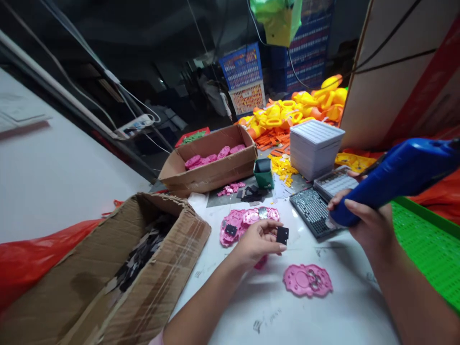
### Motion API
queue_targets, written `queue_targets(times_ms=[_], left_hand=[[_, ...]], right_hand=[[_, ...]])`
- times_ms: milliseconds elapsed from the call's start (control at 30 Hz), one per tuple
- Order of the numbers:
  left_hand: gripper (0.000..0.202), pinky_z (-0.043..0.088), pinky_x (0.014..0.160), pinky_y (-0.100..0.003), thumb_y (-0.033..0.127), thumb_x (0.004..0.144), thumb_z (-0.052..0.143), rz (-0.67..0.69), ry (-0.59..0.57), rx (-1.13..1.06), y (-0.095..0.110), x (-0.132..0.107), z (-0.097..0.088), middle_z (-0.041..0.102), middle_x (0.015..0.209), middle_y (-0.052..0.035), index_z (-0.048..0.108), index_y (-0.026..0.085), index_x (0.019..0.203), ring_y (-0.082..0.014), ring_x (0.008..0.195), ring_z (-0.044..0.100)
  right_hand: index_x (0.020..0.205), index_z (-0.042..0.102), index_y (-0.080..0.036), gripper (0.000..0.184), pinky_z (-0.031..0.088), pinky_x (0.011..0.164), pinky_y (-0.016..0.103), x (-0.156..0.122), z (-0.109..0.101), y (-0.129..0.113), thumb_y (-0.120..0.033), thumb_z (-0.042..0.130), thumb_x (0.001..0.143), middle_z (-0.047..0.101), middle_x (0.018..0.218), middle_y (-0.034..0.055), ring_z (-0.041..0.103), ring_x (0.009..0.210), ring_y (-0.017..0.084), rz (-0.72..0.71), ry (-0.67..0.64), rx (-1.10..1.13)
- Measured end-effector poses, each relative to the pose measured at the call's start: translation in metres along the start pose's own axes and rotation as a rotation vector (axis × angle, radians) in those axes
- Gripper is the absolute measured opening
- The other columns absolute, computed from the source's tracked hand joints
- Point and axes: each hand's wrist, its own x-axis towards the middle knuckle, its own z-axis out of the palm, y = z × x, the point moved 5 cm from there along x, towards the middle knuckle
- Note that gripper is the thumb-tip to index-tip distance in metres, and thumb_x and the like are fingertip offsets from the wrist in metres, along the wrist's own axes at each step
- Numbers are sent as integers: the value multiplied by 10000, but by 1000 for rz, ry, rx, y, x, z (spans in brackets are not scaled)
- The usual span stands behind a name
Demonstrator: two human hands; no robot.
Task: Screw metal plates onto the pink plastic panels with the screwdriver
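Note:
My left hand (pixel 260 242) pinches a small black square piece (pixel 282 235) between thumb and fingers, over the white tabletop. Behind and beneath that hand lie several pink plastic panels (pixel 230 235), one bearing a similar black square. A single pink panel (pixel 308 280) with metal parts on its right side rests on the table in front of me. Wrapped in my right hand (pixel 370 218) is a blue electric screwdriver (pixel 391 177), pointing down and left. Its tip meets or hovers above a dark screw tray (pixel 316 211); whether it touches cannot be told.
At left stands a cardboard box (pixel 194 235) of dark pieces; behind, another box (pixel 215 170) holds pink parts. A green cup (pixel 263 173), stacked white trays (pixel 316 151) and yellow-orange parts (pixel 298 110) are farther back. A green crate (pixel 424 258) borders the right.

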Motion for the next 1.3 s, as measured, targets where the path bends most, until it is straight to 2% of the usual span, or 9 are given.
queue_targets(times_ms=[233, 400, 467, 567, 633, 700, 833, 1000, 1300], left_hand=[[501, 432, 538, -194, 185, 536, 864, -157, -19, 136, -21, -21, 15, 604, 653, 44, 649, 129, 985, -80, 544, 569], [514, 440, 571, -218, 184, 576, 828, -201, -51, 306, -31, -29, 34, 579, 642, 44, 645, 133, 1053, -111, 594, 569], [472, 460, 596, -235, 162, 594, 812, -137, -70, 422, -32, -29, 40, 588, 708, 24, 664, 143, 1041, -123, 633, 576], [369, 501, 705, -304, 195, 690, 790, 207, -130, 717, -25, -30, 50, 638, 853, -47, 690, 142, 1042, -177, 769, 607], [379, 498, 780, -370, 278, 747, 788, 450, -165, 919, -23, -33, 57, 657, 893, -88, 687, 122, 1078, -223, 843, 607], [412, 484, 795, -415, 343, 753, 796, 577, -150, 1079, -26, -35, 61, 660, 911, -111, 689, 119, 1082, -261, 877, 597], [403, 460, 811, -448, 338, 727, 814, 602, -98, 1223, -33, -34, 61, 649, 1006, -131, 695, 144, 1060, -299, 944, 577], [412, 446, 849, -459, 305, 795, 760, 587, -182, 1193, -39, -32, 63, 632, 1045, -126, 652, 147, 1160, -296, 993, 552], [381, 418, 921, -481, 277, 829, 707, 567, -328, 1149, -39, -15, 73, 605, 1134, -129, 625, 151, 1178, -300, 1053, 515]], right_hand=[[1077, 597, -246, 560, 481, 533, 303, 0, 5, -4, -350, 756, 551, 595, 637, -37, 573, 515, 156, -5, 2, -21], [1037, 601, -240, 518, 466, 529, 285, 1, 7, -7, -343, 763, 557, 607, 635, -38, 578, 506, 143, -53, -40, 11], [1048, 599, -247, 523, 466, 533, 286, 1, 7, -7, -356, 768, 565, 607, 649, -38, 578, 510, 141, -58, -41, 4], [1120, 575, -249, 575, 471, 549, 287, 1, 7, -7, -379, 760, 591, 602, 668, -37, 586, 527, 140, -59, -58, -20], [1170, 552, -234, 613, 473, 553, 281, 1, 7, -8, -365, 749, 605, 599, 668, -37, 587, 528, 136, -68, -64, -22], [1178, 547, -221, 611, 478, 550, 274, 1, 7, -8, -342, 740, 611, 596, 666, -39, 585, 522, 131, -80, -63, -11], [1129, 576, -208, 564, 482, 529, 261, 2, 7, -6, -315, 745, 602, 602, 661, -43, 581, 510, 125, -76, -63, 22], [1074, 603, -217, 545, 488, 524, 266, 5, 1, -10, -339, 785, 576, 614, 638, -44, 582, 499, 132, -124, -32, 8], [815, 624, -196, 274, 516, 520, 277, 14, -20, -8, -321, 777, 625, 613, 649, -40, 591, 497, 126, -304, 173, -56]])
